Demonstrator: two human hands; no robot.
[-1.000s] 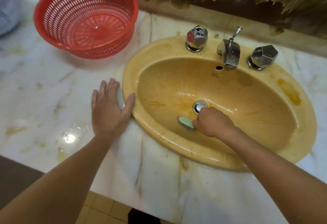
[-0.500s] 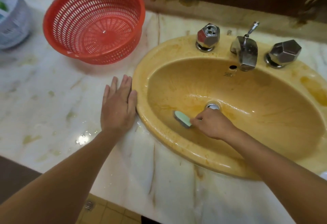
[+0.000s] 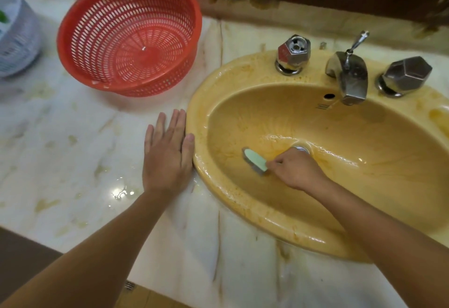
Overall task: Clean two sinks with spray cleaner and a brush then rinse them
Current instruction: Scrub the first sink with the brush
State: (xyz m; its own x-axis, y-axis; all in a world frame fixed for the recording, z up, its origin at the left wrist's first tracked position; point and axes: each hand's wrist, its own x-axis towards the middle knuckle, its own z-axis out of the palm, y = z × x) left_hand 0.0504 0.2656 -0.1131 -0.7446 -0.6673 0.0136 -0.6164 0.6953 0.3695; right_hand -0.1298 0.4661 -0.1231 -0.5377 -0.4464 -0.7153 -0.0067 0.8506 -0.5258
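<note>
A yellow oval sink (image 3: 243,213) is set in a white marble counter, wet and streaked with brownish stains. My right hand (image 3: 297,171) is inside the bowl beside the metal drain (image 3: 302,149) and grips a small pale green brush (image 3: 255,160), whose head points left against the basin's near-left wall. My left hand (image 3: 167,154) lies flat on the counter with straight fingers, its thumb touching the sink's left rim. No spray cleaner is in view.
A red perforated basket (image 3: 131,37) stands on the counter behind my left hand. A white ribbed container (image 3: 17,37) sits at the far left edge. A chrome faucet (image 3: 349,74) with two faceted knobs (image 3: 292,53) (image 3: 405,75) lines the sink's back rim. The marble counter (image 3: 60,149) has puddles.
My right hand has slid the brush leftward in the bowl, away from the drain. My left hand stays on the counter, its thumb now drawn in beside the fingers. The camera view has shifted left.
</note>
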